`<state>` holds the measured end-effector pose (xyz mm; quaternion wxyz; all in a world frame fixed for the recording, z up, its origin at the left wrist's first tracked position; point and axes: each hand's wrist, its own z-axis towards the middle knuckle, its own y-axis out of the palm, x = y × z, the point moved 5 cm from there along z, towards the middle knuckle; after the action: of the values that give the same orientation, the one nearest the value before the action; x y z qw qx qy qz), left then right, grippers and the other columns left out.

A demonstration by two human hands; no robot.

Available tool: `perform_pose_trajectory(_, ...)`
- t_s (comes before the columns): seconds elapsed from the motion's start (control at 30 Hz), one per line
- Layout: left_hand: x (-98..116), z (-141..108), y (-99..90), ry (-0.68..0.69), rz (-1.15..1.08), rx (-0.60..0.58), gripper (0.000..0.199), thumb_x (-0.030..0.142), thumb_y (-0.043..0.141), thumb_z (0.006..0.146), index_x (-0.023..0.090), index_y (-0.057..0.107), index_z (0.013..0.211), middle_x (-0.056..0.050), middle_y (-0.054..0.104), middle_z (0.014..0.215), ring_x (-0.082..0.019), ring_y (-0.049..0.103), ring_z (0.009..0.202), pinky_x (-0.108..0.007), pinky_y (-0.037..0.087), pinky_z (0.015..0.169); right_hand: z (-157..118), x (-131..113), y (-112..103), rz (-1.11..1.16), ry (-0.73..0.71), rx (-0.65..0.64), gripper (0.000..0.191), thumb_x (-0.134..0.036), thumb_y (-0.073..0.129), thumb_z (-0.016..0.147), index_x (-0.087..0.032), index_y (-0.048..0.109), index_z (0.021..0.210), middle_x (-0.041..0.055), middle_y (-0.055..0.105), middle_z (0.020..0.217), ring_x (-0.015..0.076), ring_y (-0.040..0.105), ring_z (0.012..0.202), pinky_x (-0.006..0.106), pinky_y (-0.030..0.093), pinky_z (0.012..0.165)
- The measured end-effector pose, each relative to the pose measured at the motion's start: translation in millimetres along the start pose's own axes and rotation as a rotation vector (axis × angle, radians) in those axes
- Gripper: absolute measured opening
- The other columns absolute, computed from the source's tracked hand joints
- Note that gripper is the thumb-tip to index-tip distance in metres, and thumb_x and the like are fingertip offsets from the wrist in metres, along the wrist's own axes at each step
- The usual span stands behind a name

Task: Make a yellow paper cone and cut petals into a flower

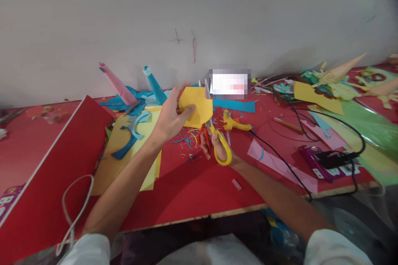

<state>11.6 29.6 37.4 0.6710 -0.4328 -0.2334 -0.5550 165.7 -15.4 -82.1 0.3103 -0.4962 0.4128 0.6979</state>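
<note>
My left hand [174, 112] pinches a yellow craft sheet [199, 109] with cut corners, thumb in front and fingers behind. My right hand [214, 143] grips yellow-handled scissors [228, 157]. Their blades pass behind the sheet, with the tips showing above its upper right edge. Red-handled pliers [204, 134] are right by my right fingers; whether the hand touches them I cannot tell. Blue and yellow trimmings [186, 138] are scattered on the red table below. Just right of the scissors lies a yellow glue gun [234, 123].
A pink cone [120, 87] and a blue cone [155, 87] stand at the back left. Yellow sheets [116, 149] with blue offcuts lie left, beside a red upright panel [59, 174]. A purple power strip [323, 163], black cables and pink strips [282, 165] lie right.
</note>
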Motion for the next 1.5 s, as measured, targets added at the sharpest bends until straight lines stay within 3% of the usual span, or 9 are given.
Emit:
perform_pose_trajectory(0.1,-4.3,0.4,3.1,-0.065,-0.047,-0.032,0.059,0.028,0.070,0.090,0.024,0.053,0.147,-0.010,0.073,0.115,-0.022,0.074,0.094,-0.027,0.062,0.062,-0.2,-0.2,0.1,0.002,-0.017,-0.010,0.071,-0.091,0.053,0.088,-0.021,0.053,0.079,-0.0055,0.050,0.054,0.0090,0.045,0.039,0.023,0.038,0.038)
perform_pose_trajectory(0.3,-5.7,1.1,1.8,-0.049,-0.063,-0.040,0.059,0.032,0.071,0.092,0.024,0.051,0.147,-0.009,0.074,0.112,-0.023,0.074,0.097,-0.031,0.064,0.073,0.4,-0.6,-3.1,-0.036,-0.026,0.004,0.071,-0.092,0.052,0.088,-0.022,0.055,0.079,-0.0054,0.052,0.052,0.0087,0.044,0.036,0.022,0.038,0.036)
perform_pose_trajectory(0.53,-3.1,3.4,-9.6,-0.059,-0.065,-0.005,0.059,0.034,0.069,0.096,0.028,0.048,0.150,-0.005,0.076,0.104,-0.017,0.072,0.087,-0.026,0.058,0.066,0.5,0.5,-4.8,-0.057,-0.007,0.016,0.075,-0.096,0.051,0.084,-0.022,0.054,0.078,-0.0059,0.051,0.052,0.0081,0.044,0.037,0.021,0.039,0.036)
perform_pose_trajectory(0.87,-9.1,1.5,0.3,-0.073,-0.011,0.006,0.058,0.024,0.065,0.091,0.027,0.050,0.146,-0.002,0.068,0.093,-0.017,0.069,0.082,-0.026,0.054,0.063,0.8,-1.9,-5.6,-0.067,0.013,0.053,0.076,-0.098,0.052,0.081,-0.022,0.053,0.075,-0.0066,0.050,0.050,0.0082,0.043,0.034,0.021,0.037,0.033)
perform_pose_trajectory(1.13,-8.6,1.5,-5.4,-0.058,-0.018,0.037,0.048,0.024,0.063,0.094,0.028,0.054,0.141,0.000,0.063,0.086,-0.016,0.064,0.077,-0.025,0.051,0.061,2.2,-2.2,-7.9,-0.068,0.023,0.078,0.077,-0.099,0.048,0.082,-0.023,0.052,0.074,-0.0070,0.048,0.051,0.0087,0.043,0.034,0.022,0.036,0.032)
perform_pose_trajectory(1.33,-5.0,5.8,-15.5,-0.017,0.067,0.084,0.027,0.025,0.057,0.098,0.027,0.069,0.122,-0.003,0.068,0.092,-0.018,0.062,0.083,-0.032,0.055,0.070,2.1,0.6,-9.6,-0.031,-0.011,0.066,0.073,-0.095,0.052,0.085,-0.022,0.054,0.077,-0.0073,0.048,0.052,0.0082,0.043,0.035,0.022,0.037,0.033)
perform_pose_trajectory(1.5,2.9,10.2,-24.8,0.056,0.143,0.091,0.023,0.028,0.056,0.101,0.028,0.076,0.111,-0.003,0.072,0.095,-0.022,0.066,0.095,-0.038,0.056,0.085,3.5,5.2,-10.5,-0.073,-0.010,0.100,0.074,-0.097,0.052,0.083,-0.023,0.055,0.081,-0.0080,0.047,0.052,0.0081,0.040,0.035,0.022,0.036,0.034)
